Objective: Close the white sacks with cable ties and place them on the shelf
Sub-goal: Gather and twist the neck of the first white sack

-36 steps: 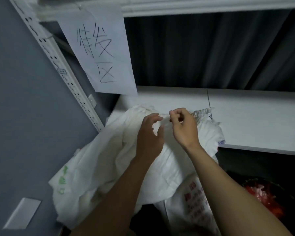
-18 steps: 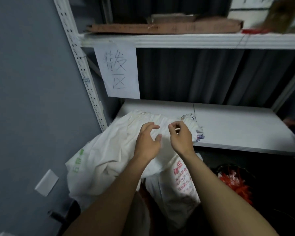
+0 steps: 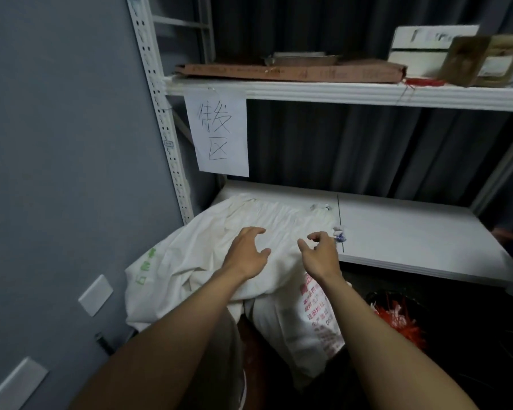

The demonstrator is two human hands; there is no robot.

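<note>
A white sack (image 3: 202, 255) with green print lies slumped across the left end of the white shelf board (image 3: 412, 232), its bunched neck (image 3: 320, 210) resting on the board. My left hand (image 3: 248, 251) hovers over the sack's middle with curled, spread fingers and holds nothing. My right hand (image 3: 320, 253) is just right of it, near the sack's frayed corner (image 3: 339, 233), fingers apart and empty. A second white sack (image 3: 305, 327) with red print stands below the board's front edge, partly behind my right forearm. No cable tie is visible in my hands.
A handwritten paper sign (image 3: 219, 134) hangs from the upper shelf (image 3: 353, 94), which carries flat cardboard and boxes. The perforated upright (image 3: 163, 119) and grey wall are at left. A dark bin with red scraps (image 3: 397, 318) sits below right. Dark curtain behind.
Both hands have drawn back from the sack's neck toward me and opened; the right hand's pinch has let go. The view has pulled back and tilted up, showing the upper shelf.
</note>
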